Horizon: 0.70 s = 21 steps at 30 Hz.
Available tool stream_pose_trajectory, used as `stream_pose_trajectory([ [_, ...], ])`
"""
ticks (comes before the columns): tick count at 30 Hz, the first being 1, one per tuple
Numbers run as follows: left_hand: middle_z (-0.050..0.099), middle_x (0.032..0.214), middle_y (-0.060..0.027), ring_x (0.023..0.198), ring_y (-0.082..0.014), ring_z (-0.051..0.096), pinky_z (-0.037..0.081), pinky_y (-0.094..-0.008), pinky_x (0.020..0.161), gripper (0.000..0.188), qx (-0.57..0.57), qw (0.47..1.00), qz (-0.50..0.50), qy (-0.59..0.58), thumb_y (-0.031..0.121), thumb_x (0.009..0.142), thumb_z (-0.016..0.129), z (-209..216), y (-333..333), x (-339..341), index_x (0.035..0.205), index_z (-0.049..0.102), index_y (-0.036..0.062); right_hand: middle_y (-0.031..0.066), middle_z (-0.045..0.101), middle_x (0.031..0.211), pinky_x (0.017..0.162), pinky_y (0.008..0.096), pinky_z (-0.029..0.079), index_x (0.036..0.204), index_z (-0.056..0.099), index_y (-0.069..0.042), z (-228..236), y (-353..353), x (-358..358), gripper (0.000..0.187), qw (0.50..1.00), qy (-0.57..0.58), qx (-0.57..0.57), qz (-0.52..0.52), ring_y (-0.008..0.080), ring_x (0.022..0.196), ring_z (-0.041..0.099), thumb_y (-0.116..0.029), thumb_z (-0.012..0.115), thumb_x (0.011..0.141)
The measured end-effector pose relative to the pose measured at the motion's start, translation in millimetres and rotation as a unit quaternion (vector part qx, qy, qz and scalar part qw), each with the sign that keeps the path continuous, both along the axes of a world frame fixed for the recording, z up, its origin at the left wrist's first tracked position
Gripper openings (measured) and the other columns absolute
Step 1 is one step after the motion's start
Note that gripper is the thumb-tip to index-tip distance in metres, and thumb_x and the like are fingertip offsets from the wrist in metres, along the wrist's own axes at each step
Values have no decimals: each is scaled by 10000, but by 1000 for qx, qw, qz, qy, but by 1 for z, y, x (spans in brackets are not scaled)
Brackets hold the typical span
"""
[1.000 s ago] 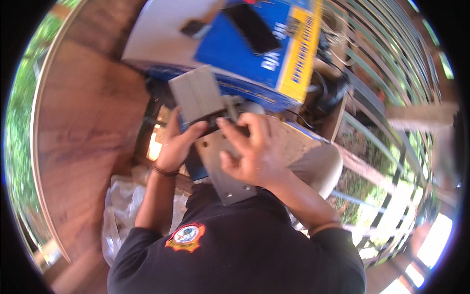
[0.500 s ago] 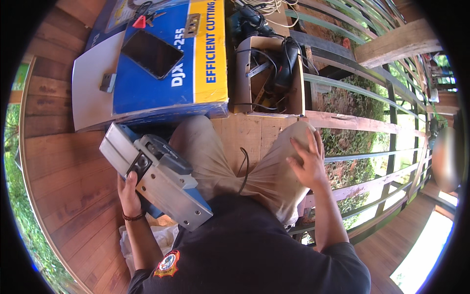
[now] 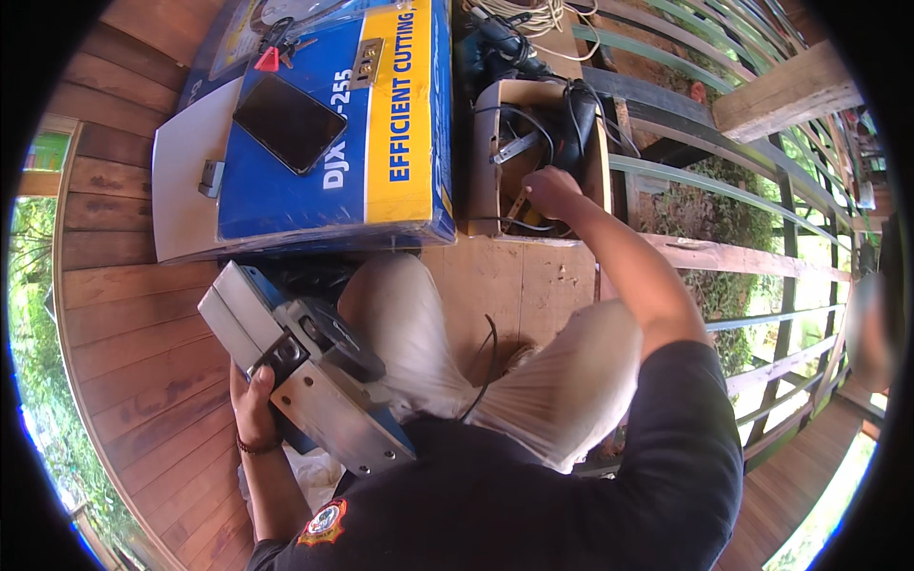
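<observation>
My left hand (image 3: 252, 407) grips an electric hand planer (image 3: 328, 411), which rests tilted against my lap with its flat metal sole facing up. Its thumb presses the metal edge near the blade opening, while the other fingers are hidden beneath. My right hand (image 3: 553, 193) reaches into an open cardboard box (image 3: 484, 167) with its fingers closed. Beside those fingers is a narrow yellowish strip (image 3: 519, 203); whether it is held is hard to make out. A dark power tool (image 3: 577, 124) and black cables lie in the same box.
Left of the open box stands a large blue and yellow carton (image 3: 405, 143). On it lie a phone (image 3: 290, 124), keys with a red tag (image 3: 270, 57) and a small metal plate (image 3: 367, 65). Pale coiled cable (image 3: 533, 19) sits behind. Slatted railing (image 3: 705, 252) runs along the right.
My right hand has left my right knee and moved forward into the cardboard box, its fingers closing. My left hand still holds the planer in nearly the same place.
</observation>
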<state>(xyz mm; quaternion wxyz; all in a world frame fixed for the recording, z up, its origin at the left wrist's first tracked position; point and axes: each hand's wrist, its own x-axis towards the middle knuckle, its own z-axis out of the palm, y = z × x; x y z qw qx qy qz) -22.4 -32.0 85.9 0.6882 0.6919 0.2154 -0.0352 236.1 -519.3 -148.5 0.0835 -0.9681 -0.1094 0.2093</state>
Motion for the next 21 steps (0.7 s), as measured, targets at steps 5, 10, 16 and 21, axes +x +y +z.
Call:
stream_pose_trajectory([
  [5, 668, 1295, -114, 1124, -219, 682, 569, -368, 951, 891, 59, 998, 5, -7, 521, 856, 855, 14, -1, -21, 1470, 498, -16, 69, 794, 1166, 1066, 517, 470, 1063, 835, -173, -85, 36, 24, 219, 993, -32, -109, 20, 294, 1301, 641, -206, 647, 954],
  [10, 668, 1295, -138, 1155, -237, 669, 539, -375, 1000, 1004, 73, 996, 41, 1, 550, 764, 930, 26, -5, -25, 1446, 490, -39, 71, 786, 1238, 1177, 549, 360, 1144, 834, -178, -134, 46, 31, 288, 985, -55, -166, -1, 263, 1361, 612, -202, 582, 1005],
  [16, 673, 1332, -160, 1211, -252, 660, 520, -401, 1055, 820, -7, 1000, 25, -10, 314, 857, 858, 35, -23, -13, 1482, 473, -50, 154, 775, 1218, 1020, 536, 524, 1198, 795, -117, -150, 43, 37, 314, 984, -56, -153, -69, 322, 1192, 722, -185, 532, 1041],
  [21, 641, 1353, -100, 1238, -161, 586, 467, -329, 1087, 833, 9, 1000, 0, 7, 232, 887, 850, 35, -20, 1, 1546, 427, -52, 212, 779, 1056, 858, 497, 621, 1003, 784, -57, -90, 18, 37, 198, 998, -40, -44, -27, 392, 1018, 765, -209, 717, 895],
])
